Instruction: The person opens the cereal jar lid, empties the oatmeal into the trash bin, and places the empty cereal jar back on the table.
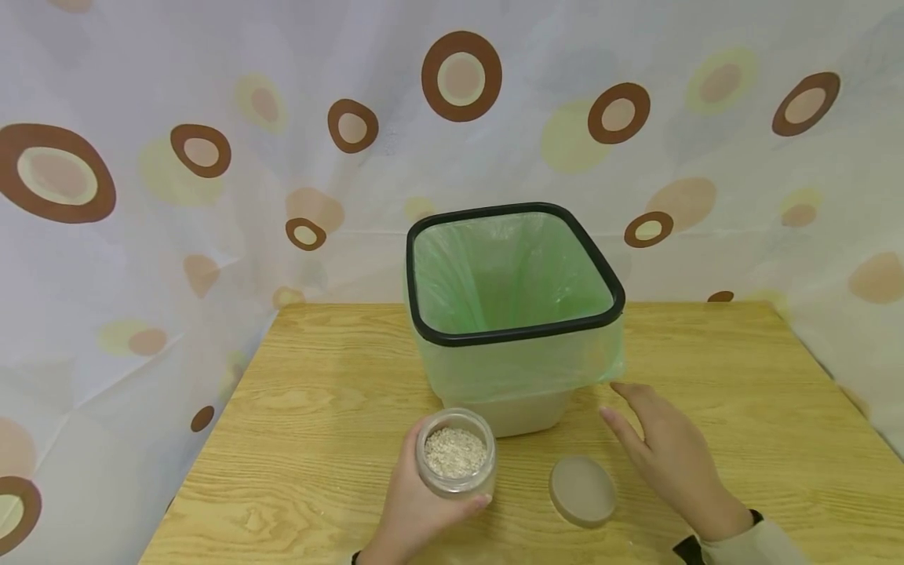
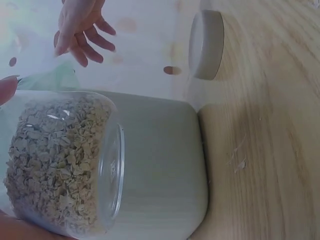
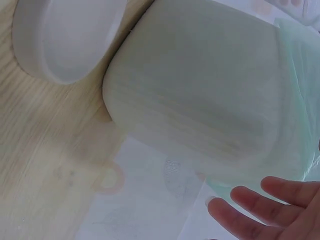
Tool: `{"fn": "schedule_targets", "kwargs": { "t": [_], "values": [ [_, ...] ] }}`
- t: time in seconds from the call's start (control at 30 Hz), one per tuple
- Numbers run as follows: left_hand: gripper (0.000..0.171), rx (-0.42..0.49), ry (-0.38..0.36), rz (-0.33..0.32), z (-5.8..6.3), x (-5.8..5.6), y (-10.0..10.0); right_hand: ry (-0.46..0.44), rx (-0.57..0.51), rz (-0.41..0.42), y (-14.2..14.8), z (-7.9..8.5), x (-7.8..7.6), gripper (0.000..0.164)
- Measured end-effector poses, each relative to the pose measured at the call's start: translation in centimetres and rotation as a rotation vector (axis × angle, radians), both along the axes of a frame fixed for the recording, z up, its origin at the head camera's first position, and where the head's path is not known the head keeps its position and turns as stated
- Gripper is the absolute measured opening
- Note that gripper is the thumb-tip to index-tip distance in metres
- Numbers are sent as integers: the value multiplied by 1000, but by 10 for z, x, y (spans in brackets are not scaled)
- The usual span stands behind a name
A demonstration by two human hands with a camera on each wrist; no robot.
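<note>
Closest is the left hand (image 1: pixel 410 506), wrapped around a clear jar (image 1: pixel 459 488). The jar is held up off the wooden counter (image 1: pixel 282 479), mouth up, with dry flakes (image 1: pixel 455 452) inside. The right hand (image 1: pixel 664 451) is well apart from it, loose and holding nothing. It is close to the hanging edge of a green bag (image 1: pixel 515 373); I can't tell if a finger touches it. The jar's top is open, so I think it needs a firm, steady grip, or flakes could fall out. The right hand looks free to help. A round lid (image 1: pixel 582 494) lies between the hands, nearer the right one. Just ahead of both hands stands a pale bin (image 1: pixel 526 416), with the bag inside it and a black ring (image 1: pixel 515 337) around its top. The counter under the hands is yellow-brown with stripy grain. Past the bin, and out to the left and right of the hands, hangs a white sheet (image 1: pixel 275 39) with brown, yellow and peach spots.
</note>
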State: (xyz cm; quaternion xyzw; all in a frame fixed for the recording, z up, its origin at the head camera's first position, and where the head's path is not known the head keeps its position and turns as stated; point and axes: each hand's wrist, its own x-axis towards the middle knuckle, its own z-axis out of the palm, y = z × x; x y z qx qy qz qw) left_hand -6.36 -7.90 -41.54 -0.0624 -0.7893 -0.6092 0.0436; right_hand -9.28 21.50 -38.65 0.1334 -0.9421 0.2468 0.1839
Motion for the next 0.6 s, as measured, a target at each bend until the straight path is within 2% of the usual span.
{"fn": "schedule_targets", "kwargs": {
  "t": [0.27,0.6],
  "values": [
    [106,-11,-32,42,5,1,-8,-8,-45,-26,2,10,-4,44],
    [102,13,36,40,14,-2,-18,106,-139,-11,-1,33,-13,48]
  ]
}}
